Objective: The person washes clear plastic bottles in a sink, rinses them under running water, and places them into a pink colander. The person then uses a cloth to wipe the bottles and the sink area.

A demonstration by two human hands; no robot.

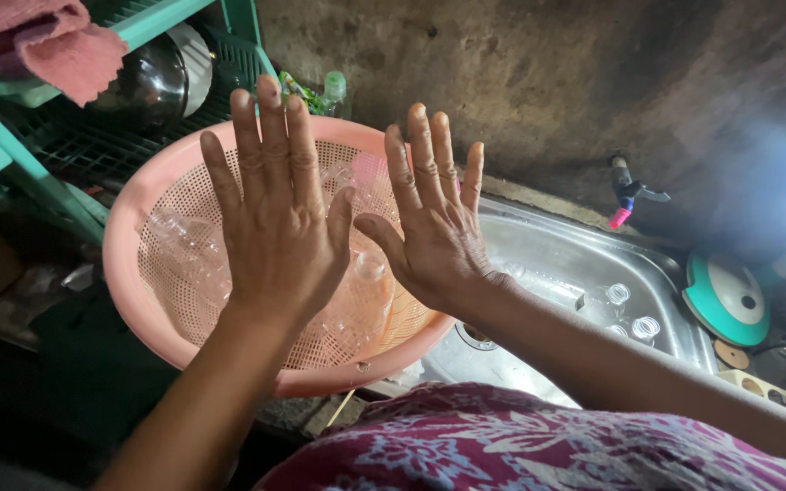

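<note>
Two hands are spread flat and wide, holding nothing: left hand (pixel 279 223), right hand (pixel 434 232). Under them sits one pink basket (pixel 129 273) with clear glasses (pixel 367 289), number unclear. Right of the right hand, a sink (pixel 557 245) holds three glasses (pixel 629 314).

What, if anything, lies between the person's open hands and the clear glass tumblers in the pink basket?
Nothing visible. The left hand and right hand hover flat, fingers spread, directly above the round pink plastic mesh basket; the clear glass tumblers lie uncovered inside it.
</note>
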